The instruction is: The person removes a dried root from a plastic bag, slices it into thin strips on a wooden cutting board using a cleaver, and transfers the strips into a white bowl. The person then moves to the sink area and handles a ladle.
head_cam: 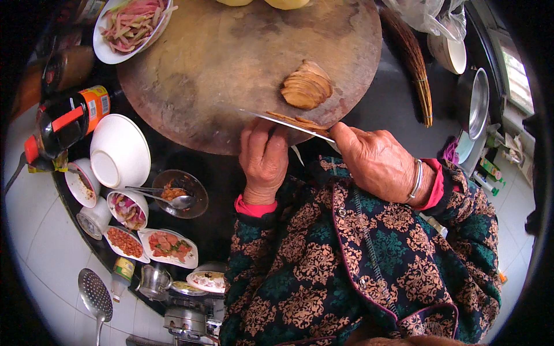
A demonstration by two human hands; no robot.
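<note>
My right hand (375, 162), with a silver bangle at the wrist, grips a knife (288, 125) near the lower right edge of the round wooden chopping board (207, 73). The blade points left, its thin edge seen from above. My left hand (265, 158) lies against the near side of the blade at the board's edge; its fingertips are hidden, so I cannot tell whether it holds anything. A few thin brown slices (298, 120) lie along the far side of the blade. Beyond them, a fanned stack of brown slices (307, 85) rests on the board.
At the upper left stands a bowl of pinkish strips (132, 26). Left lie a dark sauce bottle (71, 119), a white bowl (120, 151), a glass dish with spoons (190, 209) and several food dishes. Right are a twig brush (409, 60) and a metal basin (478, 104).
</note>
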